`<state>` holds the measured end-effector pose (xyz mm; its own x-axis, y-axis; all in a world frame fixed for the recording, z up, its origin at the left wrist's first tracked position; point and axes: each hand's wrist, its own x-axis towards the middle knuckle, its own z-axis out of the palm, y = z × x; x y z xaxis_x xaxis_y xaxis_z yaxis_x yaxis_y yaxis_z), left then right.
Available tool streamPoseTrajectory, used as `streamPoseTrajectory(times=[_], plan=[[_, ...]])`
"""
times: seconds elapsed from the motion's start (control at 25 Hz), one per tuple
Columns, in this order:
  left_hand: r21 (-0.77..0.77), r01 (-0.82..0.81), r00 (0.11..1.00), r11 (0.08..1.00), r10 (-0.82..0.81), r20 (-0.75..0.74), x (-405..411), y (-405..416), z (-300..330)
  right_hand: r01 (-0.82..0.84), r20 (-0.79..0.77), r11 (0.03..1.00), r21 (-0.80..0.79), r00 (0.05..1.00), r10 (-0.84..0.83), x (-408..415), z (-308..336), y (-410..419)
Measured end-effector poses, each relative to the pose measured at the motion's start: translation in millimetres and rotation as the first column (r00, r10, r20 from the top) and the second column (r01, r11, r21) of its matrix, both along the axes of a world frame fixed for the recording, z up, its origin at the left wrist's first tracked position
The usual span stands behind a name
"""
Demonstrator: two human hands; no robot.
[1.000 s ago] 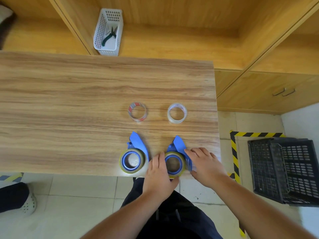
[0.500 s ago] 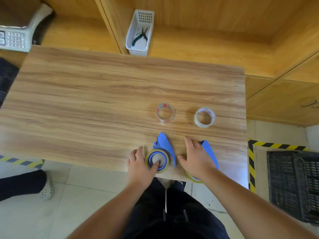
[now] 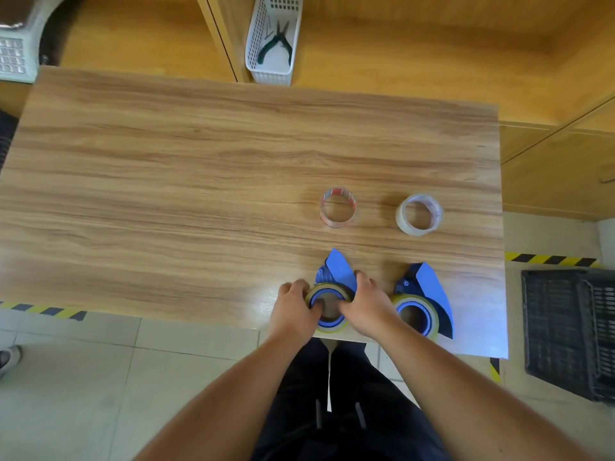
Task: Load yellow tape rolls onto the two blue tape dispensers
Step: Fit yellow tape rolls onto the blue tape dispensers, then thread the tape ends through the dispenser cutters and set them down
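Two blue tape dispensers lie near the table's front edge, each with a yellow tape roll around its blue hub. On the left dispenser [image 3: 337, 271] sits a yellow roll [image 3: 327, 327]; my left hand [image 3: 294, 311] grips its left side and my right hand [image 3: 364, 307] grips its right side, thumbs on the hub. The right dispenser [image 3: 432, 291] and its yellow roll [image 3: 432, 319] lie untouched beside my right hand.
Two clear tape rolls stand farther back, one with red print [image 3: 338, 208] and one plain [image 3: 419, 214]. A white basket with pliers [image 3: 273, 38] is on the shelf behind. A black crate [image 3: 569, 331] stands on the floor at the right.
My right hand left the right dispenser and came over to the left one. Both hands now hold the left roll, and the right dispenser is uncovered.
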<state>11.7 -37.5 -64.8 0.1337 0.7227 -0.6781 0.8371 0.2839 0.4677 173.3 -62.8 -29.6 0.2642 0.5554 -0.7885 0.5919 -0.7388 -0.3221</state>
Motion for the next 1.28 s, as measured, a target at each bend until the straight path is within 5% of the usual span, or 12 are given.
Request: streamPoseTrajectory(times=[0.32, 0.52, 0.88, 1.16, 1.28], plan=[[-0.041, -0.055, 0.997, 0.998, 0.057, 0.046, 8.3, 4.8, 10.6, 0.032, -0.014, 0.998, 0.048, 0.999, -0.031, -6.3, 3.9, -1.1], [0.024, -0.091, 0.988, 0.996, 0.087, 0.124, 13.6, 0.9, 34.3, 0.292, -0.138, 0.953, 0.079, 0.95, -0.279, 10.3, 22.1, -0.7], [0.151, -0.032, 0.959, 0.988, -0.012, 0.282, 34.0, 5.3, 110.7, 0.549, -0.372, 0.812, 0.199, 0.809, -0.456, 48.6, 73.8, -8.7], [0.308, -0.104, 0.921, 0.946, -0.025, 0.388, 62.4, -8.7, 189.5, 0.778, -0.707, 0.595, 0.202, 0.536, -0.461, 69.2, 128.1, -19.6], [0.309, -0.104, 0.869, 0.945, -0.064, 0.491, 68.8, -14.8, 210.0, 0.801, -0.821, 0.587, 0.115, 0.409, -0.398, 82.9, 136.7, -24.6]])
